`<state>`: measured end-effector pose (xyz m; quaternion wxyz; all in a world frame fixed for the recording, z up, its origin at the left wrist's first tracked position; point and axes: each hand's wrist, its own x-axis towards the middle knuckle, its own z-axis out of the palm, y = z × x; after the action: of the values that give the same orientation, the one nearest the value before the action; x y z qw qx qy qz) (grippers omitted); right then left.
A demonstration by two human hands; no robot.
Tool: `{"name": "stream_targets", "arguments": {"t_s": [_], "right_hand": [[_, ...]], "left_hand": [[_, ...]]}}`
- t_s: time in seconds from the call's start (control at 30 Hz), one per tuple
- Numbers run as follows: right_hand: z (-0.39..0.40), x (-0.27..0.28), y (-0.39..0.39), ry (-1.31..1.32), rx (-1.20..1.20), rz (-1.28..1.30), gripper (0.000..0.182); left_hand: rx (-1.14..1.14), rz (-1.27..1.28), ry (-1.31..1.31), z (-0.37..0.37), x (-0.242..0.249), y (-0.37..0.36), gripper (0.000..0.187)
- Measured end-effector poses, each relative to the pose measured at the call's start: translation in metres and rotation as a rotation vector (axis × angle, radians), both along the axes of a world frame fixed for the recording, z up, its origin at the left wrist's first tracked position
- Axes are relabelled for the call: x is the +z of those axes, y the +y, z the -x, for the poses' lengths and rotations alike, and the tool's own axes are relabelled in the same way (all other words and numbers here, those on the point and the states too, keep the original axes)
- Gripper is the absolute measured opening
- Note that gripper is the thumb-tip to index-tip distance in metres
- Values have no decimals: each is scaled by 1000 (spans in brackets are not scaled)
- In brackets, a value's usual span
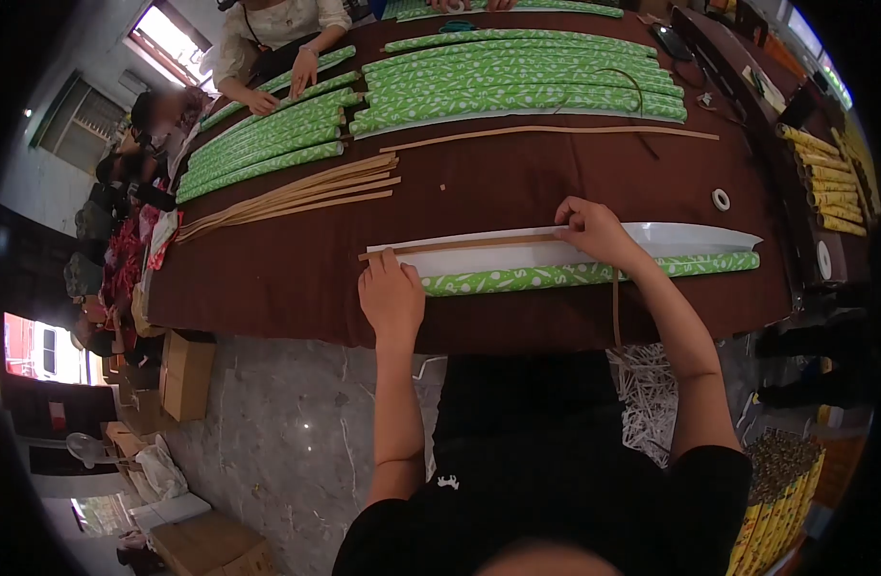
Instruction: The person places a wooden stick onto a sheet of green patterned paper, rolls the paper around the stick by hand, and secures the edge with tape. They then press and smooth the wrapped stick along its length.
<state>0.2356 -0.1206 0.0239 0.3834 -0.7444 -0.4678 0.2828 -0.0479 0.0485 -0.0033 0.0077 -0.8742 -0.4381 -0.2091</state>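
Observation:
A roll of green patterned paper [517, 280] lies lengthwise near the table's front edge, its white underside [460, 259] unrolled toward the far side. A narrow tan strip [488, 244] runs along that white flap. My left hand [392, 293] presses on the flap's left end, over the strip, with its fingers close together. My right hand [589, 230] pinches the strip near the middle of the flap. From beneath that hand the strip's other part hangs over the front edge. The white flap continues to the right beyond my right hand.
Green rolls [517, 77] lie in rows across the back. Tan strips [306, 192] are bundled at left, and one long strip [546, 130] lies behind. A tape roll [720, 200] sits at right. A co-worker's hands [304, 72] touch rolls at back left.

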Motion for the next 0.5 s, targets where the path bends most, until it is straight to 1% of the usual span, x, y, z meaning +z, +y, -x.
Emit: {"name": "stream_targets", "arguments": {"t_s": [0.17, 0.3, 0.4, 0.5], "right_hand": [[0, 1, 2, -112, 15, 14, 21], [0, -1, 4, -107, -1, 0, 22], [-1, -1, 5, -155, 1, 12, 22], [-1, -3, 5, -190, 6, -2, 23]], "left_hand": [[19, 8, 38, 0, -3, 2, 35], [17, -14, 42, 0, -4, 2, 35], [28, 6, 59, -1, -3, 2, 37], [29, -34, 83, 0, -5, 3, 39]]}}
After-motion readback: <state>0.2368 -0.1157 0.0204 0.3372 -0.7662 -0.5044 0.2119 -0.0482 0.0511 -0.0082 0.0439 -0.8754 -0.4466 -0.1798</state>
